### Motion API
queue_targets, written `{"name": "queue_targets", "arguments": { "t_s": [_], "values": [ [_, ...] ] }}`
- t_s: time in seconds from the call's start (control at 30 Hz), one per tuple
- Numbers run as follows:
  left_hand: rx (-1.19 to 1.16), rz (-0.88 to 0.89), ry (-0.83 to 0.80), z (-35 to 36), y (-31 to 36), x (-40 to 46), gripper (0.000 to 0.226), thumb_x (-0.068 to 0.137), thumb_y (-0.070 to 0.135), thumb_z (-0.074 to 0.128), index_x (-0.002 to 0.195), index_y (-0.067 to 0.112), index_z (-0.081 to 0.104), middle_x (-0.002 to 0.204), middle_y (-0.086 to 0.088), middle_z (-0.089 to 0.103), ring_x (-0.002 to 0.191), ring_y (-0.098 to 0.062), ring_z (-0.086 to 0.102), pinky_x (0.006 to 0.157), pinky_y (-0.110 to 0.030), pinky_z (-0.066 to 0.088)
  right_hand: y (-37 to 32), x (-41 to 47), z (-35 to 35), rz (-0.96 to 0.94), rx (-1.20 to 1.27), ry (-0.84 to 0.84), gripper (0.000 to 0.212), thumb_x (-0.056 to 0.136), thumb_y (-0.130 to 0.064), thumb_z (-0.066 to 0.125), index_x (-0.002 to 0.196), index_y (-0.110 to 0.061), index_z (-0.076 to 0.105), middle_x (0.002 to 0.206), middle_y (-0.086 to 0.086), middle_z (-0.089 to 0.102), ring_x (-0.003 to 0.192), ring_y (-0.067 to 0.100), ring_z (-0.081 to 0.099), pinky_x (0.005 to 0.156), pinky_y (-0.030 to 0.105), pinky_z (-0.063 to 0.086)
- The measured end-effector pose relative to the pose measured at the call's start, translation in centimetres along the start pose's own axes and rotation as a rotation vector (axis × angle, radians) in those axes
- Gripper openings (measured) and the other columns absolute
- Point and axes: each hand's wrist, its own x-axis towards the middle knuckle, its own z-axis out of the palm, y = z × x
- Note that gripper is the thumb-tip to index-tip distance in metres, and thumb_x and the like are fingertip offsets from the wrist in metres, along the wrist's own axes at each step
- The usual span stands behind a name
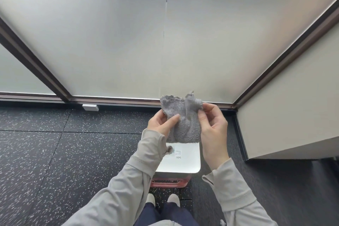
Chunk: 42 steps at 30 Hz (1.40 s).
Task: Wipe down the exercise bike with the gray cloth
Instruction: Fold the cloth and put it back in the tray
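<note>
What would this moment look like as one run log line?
stage: cloth prep | left hand: holds gray cloth | right hand: pinches gray cloth | exercise bike: not in view | below: white box

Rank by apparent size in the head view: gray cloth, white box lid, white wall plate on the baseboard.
1. White box lid, though partly hidden.
2. Gray cloth, close behind; it is nearer the camera, so true order is unsure.
3. Wall plate, clearly smallest.
</note>
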Motion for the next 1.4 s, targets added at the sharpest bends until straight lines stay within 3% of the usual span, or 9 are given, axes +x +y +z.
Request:
{"name": "queue_targets", "arguments": {
  "t_s": [0.2,0.4,0.57,0.73,0.83,0.93,1.1,1.23,1.4],
  "values": [
    [-0.183,-0.080,-0.118,-0.3,0.7,-0.4,0.020,0.093,0.000,0.044,0.090,0.013,0.060,0.063,0.003,0.073,0.057,-0.012,0.070,0.051,-0.026,0.058,1.2,0.6,-1.3,0.426,0.366,0.092,0.015,0.094,-0.001,0.048,0.095,-0.009,0.060,0.094,0.010,0.065,0.085,0.020,0.062,0.083,0.036,0.050],
    [-0.158,-0.081,-0.197,-0.2,0.5,-0.6,0.024,0.092,-0.003,0.041,0.095,0.011,0.060,0.071,0.001,0.073,0.063,-0.013,0.070,0.059,-0.028,0.059,1.5,0.0,-2.4,0.691,0.532,-0.255,0.057,0.092,-0.051,0.044,0.123,-0.006,0.059,0.124,0.019,0.063,0.117,0.032,0.059,0.101,0.048,0.043],
    [-0.102,-0.074,-0.194,-0.4,0.0,-0.4,0.020,0.091,0.003,0.047,0.097,0.014,0.063,0.082,-0.001,0.072,0.073,-0.016,0.069,0.067,-0.032,0.059,2.1,0.3,-2.5,0.562,0.443,-0.150,0.038,0.088,-0.030,0.060,0.114,-0.003,0.063,0.112,0.017,0.070,0.105,0.030,0.066,0.083,0.040,0.057],
    [0.323,0.072,0.163,-0.1,-3.1,1.0,0.027,0.091,0.038,0.054,0.074,0.017,0.058,0.068,-0.006,0.054,0.053,-0.017,0.045,0.049,-0.025,0.042,3.8,0.4,-1.2,0.292,-0.022,-0.003,0.018,0.094,-0.032,0.054,0.102,-0.019,0.062,0.097,0.019,0.069,0.090,0.021,0.065,0.086,0.050,0.053],
    [0.480,0.240,0.277,0.0,-5.1,2.7,0.022,0.095,0.030,0.048,0.084,0.012,0.054,0.061,0.002,0.044,0.051,-0.010,0.035,0.046,-0.012,0.032,5.7,0.5,-0.6,0.192,-0.134,0.019,0.013,0.094,-0.037,0.050,0.092,-0.029,0.060,0.075,-0.009,0.064,0.067,0.004,0.058,0.070,0.029,0.051],
    [0.525,0.297,0.326,-0.8,-7.4,4.4,0.014,0.096,0.023,0.047,0.093,0.013,0.056,0.062,0.007,0.048,0.050,-0.006,0.037,0.043,-0.010,0.032,8.2,1.4,-0.7,0.169,-0.178,0.049,0.011,0.095,-0.035,0.048,0.089,-0.031,0.057,0.057,-0.014,0.048,0.049,0.003,0.039,0.051,0.016,0.037],
    [0.599,0.266,0.338,-2.9,-12.3,7.5,0.011,0.096,0.026,0.046,0.092,0.024,0.055,0.063,0.006,0.051,0.049,-0.011,0.038,0.048,-0.028,0.033,14.4,2.9,-0.8,0.235,-0.300,-0.016,0.028,0.098,-0.028,0.045,0.120,-0.014,0.054,0.093,0.011,0.058,0.082,0.018,0.053,0.085,0.032,0.046],
    [0.725,0.206,0.354,-5.1,-17.3,10.4,0.014,0.096,0.022,0.045,0.101,0.018,0.058,0.072,0.005,0.060,0.054,-0.008,0.049,0.051,-0.026,0.039,20.4,3.2,-1.0,0.207,-0.403,-0.096,0.023,0.099,-0.021,0.043,0.119,-0.021,0.053,0.088,-0.023,0.054,0.078,-0.018,0.055,0.073,0.001,0.040],
    [0.826,0.027,0.311,-8.3,-24.8,13.3,0.012,0.098,0.022,0.041,0.103,0.024,0.052,0.071,-0.004,0.063,0.044,-0.007,0.038,0.037,-0.014,0.030,29.1,2.9,-1.5,0.278,-0.539,-0.204,0.018,0.100,-0.018,0.040,0.115,-0.023,0.050,0.071,-0.013,0.050,0.053,0.000,0.040,0.060,0.028,0.038]
  ]
}}
